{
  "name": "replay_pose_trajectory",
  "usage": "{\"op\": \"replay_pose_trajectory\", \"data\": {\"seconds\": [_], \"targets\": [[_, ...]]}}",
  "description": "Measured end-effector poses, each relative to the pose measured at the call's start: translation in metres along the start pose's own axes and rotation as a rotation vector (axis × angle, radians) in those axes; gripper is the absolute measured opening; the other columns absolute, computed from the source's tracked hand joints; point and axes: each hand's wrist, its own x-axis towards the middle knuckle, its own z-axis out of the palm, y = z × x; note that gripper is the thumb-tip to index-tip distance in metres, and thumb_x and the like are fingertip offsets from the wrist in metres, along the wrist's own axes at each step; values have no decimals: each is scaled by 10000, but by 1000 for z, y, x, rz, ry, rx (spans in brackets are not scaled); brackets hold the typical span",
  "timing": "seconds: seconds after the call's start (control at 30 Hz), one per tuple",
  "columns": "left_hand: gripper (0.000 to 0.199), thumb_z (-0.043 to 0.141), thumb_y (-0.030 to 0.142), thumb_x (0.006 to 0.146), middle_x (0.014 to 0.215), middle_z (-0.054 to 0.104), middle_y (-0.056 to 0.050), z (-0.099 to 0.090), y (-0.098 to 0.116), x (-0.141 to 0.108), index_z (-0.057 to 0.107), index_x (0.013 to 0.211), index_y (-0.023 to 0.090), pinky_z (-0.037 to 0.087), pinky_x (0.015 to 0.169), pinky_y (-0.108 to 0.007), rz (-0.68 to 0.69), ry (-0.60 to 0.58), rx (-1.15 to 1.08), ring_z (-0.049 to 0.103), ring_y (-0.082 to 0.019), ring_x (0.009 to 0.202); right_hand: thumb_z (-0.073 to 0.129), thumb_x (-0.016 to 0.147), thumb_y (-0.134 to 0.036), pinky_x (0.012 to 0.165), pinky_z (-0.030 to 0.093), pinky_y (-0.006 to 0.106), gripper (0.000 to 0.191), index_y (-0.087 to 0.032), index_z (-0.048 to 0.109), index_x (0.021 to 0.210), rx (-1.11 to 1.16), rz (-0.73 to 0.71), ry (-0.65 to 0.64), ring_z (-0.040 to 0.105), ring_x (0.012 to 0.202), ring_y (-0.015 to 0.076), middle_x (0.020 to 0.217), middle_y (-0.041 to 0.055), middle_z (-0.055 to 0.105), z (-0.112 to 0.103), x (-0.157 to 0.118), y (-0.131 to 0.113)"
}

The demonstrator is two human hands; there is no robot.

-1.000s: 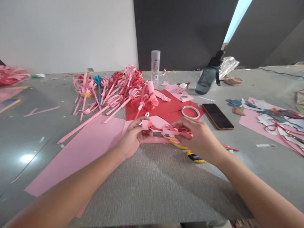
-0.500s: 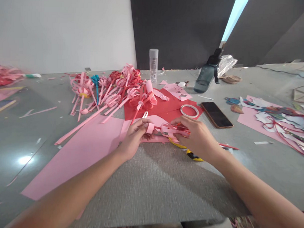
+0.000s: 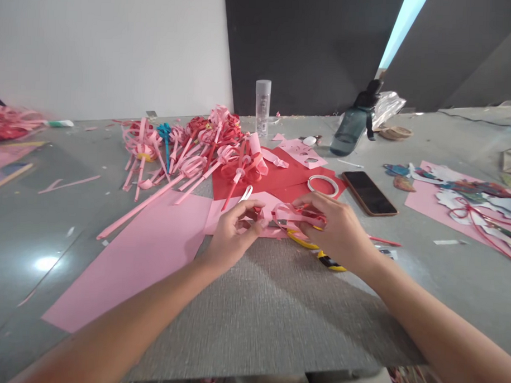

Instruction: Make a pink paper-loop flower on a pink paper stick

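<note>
While the left hand (image 3: 237, 230) and right hand (image 3: 332, 225) pinch the pink paper piece (image 3: 290, 215) between their fingers, it is above the pink sheets' lower edge. Toward the near table edge (image 3: 266, 373), bare gray surface lies open.

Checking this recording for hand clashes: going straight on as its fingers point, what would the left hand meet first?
The left hand would probably meet the loops of the pink and red paper piece first, then the right hand beyond them. Depth is unclear, so it might pass over them.
</note>
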Motion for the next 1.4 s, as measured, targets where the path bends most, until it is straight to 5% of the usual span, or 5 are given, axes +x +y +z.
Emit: {"op": "replay_pose_trajectory", "data": {"seconds": [0.5, 0.7, 0.87, 1.07, 1.4], "targets": [[341, 551, 459, 1017, 842, 639, -33, -4, -1, 1, 667, 858, 181, 407, 703, -273, 43, -64, 196, 576, -177, 812, 620, 788, -37, 765, 490, 295, 365, -235, 646, 1094, -8, -68, -113, 685, 885, 180, 1080, 35, 728, -4, 0, -3], [307, 639, 421, 976, 1145, 637, -64, -3, -4, 1, 573, 1216, 240, 471, 809, -275, 68, 47, 130, 611, -195, 1015, 618, 862, -78, 766, 500, 293, 300, -236, 634, 1117, -1, -136, -148, 685, 865, 174, 1092, 45, 728, -3, -3, -6], [178, 569, 372, 1017, 1042, 656, -55, -3, -2, 2, 645, 996, 213, 462, 832, -292, 151, 24, 219, 609, -188, 961, 626, 891, -105, 785, 502, 287, 268, -239, 632, 1123, 26, -140, -152, 686, 896, 170, 1100, 39, 725, -3, -3, -7], [281, 560, 457, 1025, 934, 640, -18, -3, -3, -2, 589, 1198, 237, 423, 686, -261, 72, 22, 199, 591, -148, 780, 617, 886, -97, 786, 501, 298, 278, -241, 635, 1124, 25, -157, -132, 686, 896, 177, 1087, 39, 724, -5, -3, -5], [172, 701, 280, 927, 1074, 739, -48, -2, -4, -4, 686, 1089, 224, 536, 777, -260, 127, -102, 283, 698, -170, 934, 795, 805, -185, 780, 485, 291, 374, -247, 639, 1139, 32, -121, -153, 679, 917, 178, 1111, 27, 718, -6, -2, -6]]}}
